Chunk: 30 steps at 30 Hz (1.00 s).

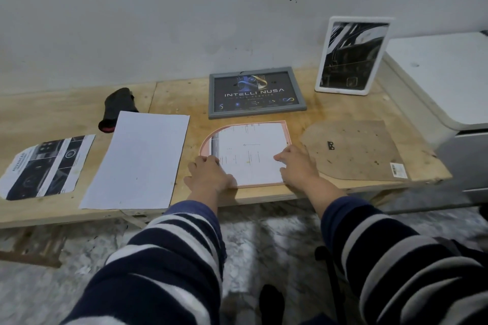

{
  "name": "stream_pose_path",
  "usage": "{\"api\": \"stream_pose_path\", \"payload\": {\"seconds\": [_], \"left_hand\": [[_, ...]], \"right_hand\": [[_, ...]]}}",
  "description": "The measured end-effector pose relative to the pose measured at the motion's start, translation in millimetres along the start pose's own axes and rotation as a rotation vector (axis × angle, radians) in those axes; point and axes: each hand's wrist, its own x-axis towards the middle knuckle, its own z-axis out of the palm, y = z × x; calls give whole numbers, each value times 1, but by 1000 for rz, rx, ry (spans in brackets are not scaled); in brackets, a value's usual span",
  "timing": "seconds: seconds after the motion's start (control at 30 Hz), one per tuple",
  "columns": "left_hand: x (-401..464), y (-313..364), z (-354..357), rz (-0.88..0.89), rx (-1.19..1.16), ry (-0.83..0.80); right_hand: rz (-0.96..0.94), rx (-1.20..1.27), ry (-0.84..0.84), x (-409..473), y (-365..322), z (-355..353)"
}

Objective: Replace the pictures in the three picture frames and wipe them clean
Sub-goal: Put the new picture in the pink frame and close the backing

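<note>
Pink picture frame (pixel 286 137) lies face down near the front edge of the table (pixel 184 192), one far corner rounded. White sheet of paper (pixel 250 150) sits inside it, printed side down, faint print showing through.

Left hand (pixel 210 173) rests on the near-left corner of the frame, fingers fairly straight, pressing on the paper edge. Right hand (pixel 297 163) rests on the right side of the same sheet, fingers extended flat and pointing left. Neither hand grips anything. Both sleeves are striped navy and white.

Grey picture frame (pixel 256 92) lies flat just beyond the pink one, face up, with a dark print reading "INTELLI NUSA". White picture frame (pixel 352 55) stands upright at far right, leaning toward the wall, holding a dark black-and-white picture.

Brown backing board (pixel 353 150) lies flat just to the right of the pink frame, a small black hanger clip at its middle and a barcode sticker on its near-right corner.

Blank white sheet (pixel 140 158) lies left of the pink frame. Further left lies a printed picture (pixel 47 166) with dark panels, cut to a rounded corner. Dark cloth (pixel 118 108) with a red edge lies beyond the blank sheet, partly under its far corner.

White appliance (pixel 443 82) stands at far right, touching the table end.
</note>
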Motion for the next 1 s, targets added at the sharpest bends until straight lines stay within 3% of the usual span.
{"api": "stream_pose_path", "payload": {"seconds": [0.1,0.33,0.6,1.0], "left_hand": [[-1,9,-4,-3,-6,48],[2,72,5,229,-39,35],[-11,160,39,498,-173,-137],[-21,201,72,406,-64,-151]], "right_hand": [[51,119,82,1,4,-5],[319,173,165,-9,50,-37],[557,167,190,-29,118,-69],[751,176,230,-36,165,-75]]}}
